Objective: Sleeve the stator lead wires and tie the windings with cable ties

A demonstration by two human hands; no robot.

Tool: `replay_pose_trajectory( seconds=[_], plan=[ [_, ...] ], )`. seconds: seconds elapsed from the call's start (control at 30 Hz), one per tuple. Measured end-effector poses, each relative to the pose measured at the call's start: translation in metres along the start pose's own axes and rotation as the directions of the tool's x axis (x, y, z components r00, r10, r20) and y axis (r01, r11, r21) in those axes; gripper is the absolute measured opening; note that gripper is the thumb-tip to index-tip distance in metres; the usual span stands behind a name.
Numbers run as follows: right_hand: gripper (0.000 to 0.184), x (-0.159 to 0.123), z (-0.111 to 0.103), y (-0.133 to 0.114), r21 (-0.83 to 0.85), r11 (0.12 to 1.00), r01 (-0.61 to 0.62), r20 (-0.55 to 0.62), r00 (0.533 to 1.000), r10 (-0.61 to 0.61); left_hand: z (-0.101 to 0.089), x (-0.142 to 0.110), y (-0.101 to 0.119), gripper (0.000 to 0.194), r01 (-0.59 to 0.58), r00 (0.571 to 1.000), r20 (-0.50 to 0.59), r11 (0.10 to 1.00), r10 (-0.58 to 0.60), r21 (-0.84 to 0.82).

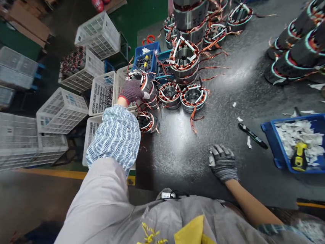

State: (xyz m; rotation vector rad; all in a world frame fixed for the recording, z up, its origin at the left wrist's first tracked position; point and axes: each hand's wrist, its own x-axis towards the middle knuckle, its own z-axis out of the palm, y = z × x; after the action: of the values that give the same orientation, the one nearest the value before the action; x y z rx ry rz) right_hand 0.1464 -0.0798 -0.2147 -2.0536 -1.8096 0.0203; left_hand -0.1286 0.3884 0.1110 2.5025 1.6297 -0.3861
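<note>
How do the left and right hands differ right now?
The left hand wears a dark maroon glove on a copper-wound stator; the right hand wears a grey glove over the dark work surface. The left forearm has a patterned sleeve; the right forearm is bare. Both hands are gloved.

The left hand (132, 92), in a dark knit glove, lies on a copper-wound motor stator (148, 92) at the edge of a cluster of stators beside white plastic crates (102, 93). The right hand (223, 163), gloved in grey, sits open on the dark worktop (181, 166), near a black marker (252, 135) and a blue tray (295, 120) of white paper scraps.
</note>
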Motion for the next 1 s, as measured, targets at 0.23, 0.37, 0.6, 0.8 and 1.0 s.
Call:
replay_pose_trajectory(
  seconds=[0.23,0.37,0.6,0.8,1.0],
  plan=[
    [0.039,0.002,-0.003,0.001,0.017,0.999,-0.049,0.059,0.997,0.048,0.027,-0.046,0.025,0.076,0.092,0.910,-0.391,0.987,-0.137,-0.131],
    [0.041,0.003,-0.002,-0.003,0.040,0.997,-0.061,0.095,0.994,0.057,0.088,-0.104,0.070,0.047,-0.019,0.772,-0.580,0.903,-0.260,-0.429],
    [0.047,0.010,0.001,-0.013,0.123,0.986,-0.110,0.134,0.987,0.093,0.135,-0.118,0.159,0.029,-0.294,0.860,-0.508,0.858,0.046,-0.420],
    [0.052,0.015,0.000,-0.015,0.262,0.965,-0.013,0.169,0.985,-0.033,0.106,-0.110,0.259,0.029,-0.326,0.901,-0.395,0.879,0.179,-0.347],
    [0.052,0.001,-0.014,0.049,0.297,0.952,0.077,0.194,0.971,-0.139,0.149,-0.157,0.350,0.036,-0.461,0.877,0.013,0.851,0.479,-0.253]
  ],
)
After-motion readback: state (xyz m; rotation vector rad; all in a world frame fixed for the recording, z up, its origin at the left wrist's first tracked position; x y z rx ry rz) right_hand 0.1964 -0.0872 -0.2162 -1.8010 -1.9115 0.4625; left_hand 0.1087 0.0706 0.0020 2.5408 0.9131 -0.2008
